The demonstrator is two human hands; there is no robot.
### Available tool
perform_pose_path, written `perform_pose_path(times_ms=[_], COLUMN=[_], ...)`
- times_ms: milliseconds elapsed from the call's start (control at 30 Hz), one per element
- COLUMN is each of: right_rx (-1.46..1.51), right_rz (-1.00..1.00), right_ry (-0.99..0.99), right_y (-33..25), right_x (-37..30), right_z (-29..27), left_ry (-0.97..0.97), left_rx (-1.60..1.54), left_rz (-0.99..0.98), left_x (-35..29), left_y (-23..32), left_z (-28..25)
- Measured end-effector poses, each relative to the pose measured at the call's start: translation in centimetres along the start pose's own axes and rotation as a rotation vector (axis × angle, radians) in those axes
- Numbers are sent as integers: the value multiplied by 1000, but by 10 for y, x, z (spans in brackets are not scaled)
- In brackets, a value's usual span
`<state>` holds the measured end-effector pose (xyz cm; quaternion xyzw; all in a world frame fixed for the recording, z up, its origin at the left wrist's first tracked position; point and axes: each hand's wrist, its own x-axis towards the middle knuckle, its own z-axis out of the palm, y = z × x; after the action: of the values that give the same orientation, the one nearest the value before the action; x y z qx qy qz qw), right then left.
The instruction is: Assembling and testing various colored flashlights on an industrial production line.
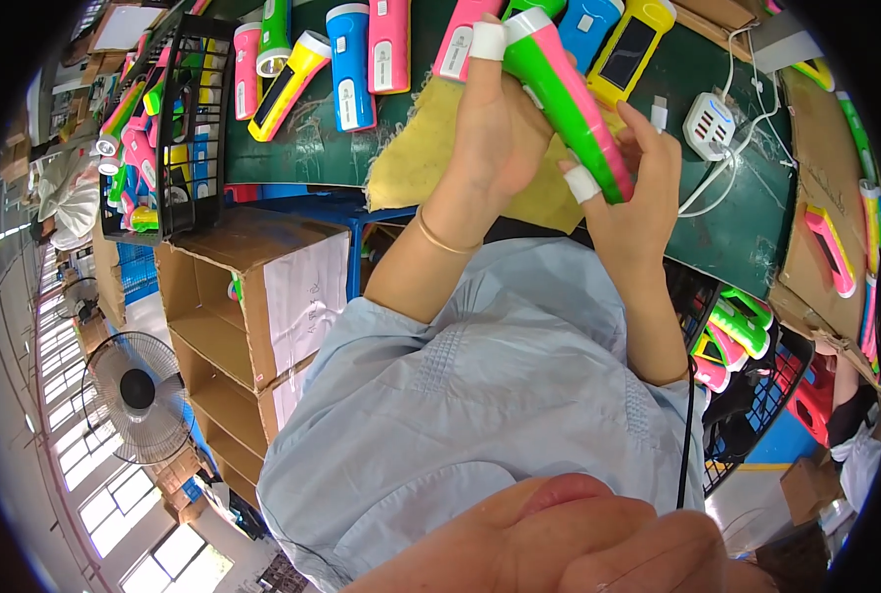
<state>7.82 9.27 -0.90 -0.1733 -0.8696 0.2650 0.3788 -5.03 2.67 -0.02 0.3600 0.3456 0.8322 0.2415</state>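
Note:
A pink and green flashlight (577,111) with a white head is held up over the table, tilted, its tail toward me. My left hand (504,133) is closed at its head end; the thumb, wrapped in white tape, lies along the head, and the other fingers are hidden behind the flashlight. Around the tail end curls my right hand (648,183), with a taped thumb on one side and bent fingers on the other. Beneath both hands lies a yellow cloth (411,148) on the green tabletop (292,163).
Several flashlights, such as a blue one (351,69), lie along the table's far side. A white USB charging hub (709,127) with cables sits at right. Black baskets of flashlights stand left (188,128) and lower right (756,405). Cardboard shelving (252,326) and a fan (136,395) are at left.

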Motion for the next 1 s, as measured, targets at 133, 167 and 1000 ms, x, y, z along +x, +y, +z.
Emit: perform_pose_path(times_ms=[133, 167, 1000], right_rx=[530, 658, 409], right_rz=[274, 386, 904], right_ry=[-149, -245, 707], right_y=[8, 6, 182], right_x=[3, 7, 71], right_z=[0, -1, -88], left_ry=[353, 297, 316], left_rx=[-417, -494, 2106], left_rz=[-452, -452, 103], left_x=[-5, -5, 307], left_y=[5, 5, 62], left_z=[5, 3, -479])
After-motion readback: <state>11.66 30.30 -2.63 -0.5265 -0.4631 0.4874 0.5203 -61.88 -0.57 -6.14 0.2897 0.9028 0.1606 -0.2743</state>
